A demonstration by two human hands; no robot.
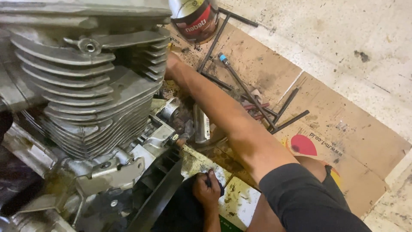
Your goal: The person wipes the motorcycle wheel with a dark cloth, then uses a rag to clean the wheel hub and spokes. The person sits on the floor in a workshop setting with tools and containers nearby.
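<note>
My right hand reached in behind the finned engine cylinder, which stood to its left. Beyond it sat a tin can on the cardboard sheet. To its right lay T-handle wrenches, crossing each other. Nearer me, my left hand rested below the engine on the cardboard.

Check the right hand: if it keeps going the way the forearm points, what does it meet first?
The right hand points up and left, its fingers hidden behind the finned engine cylinder. The cylinder's far side would likely come first, though depth there is unclear.
</note>
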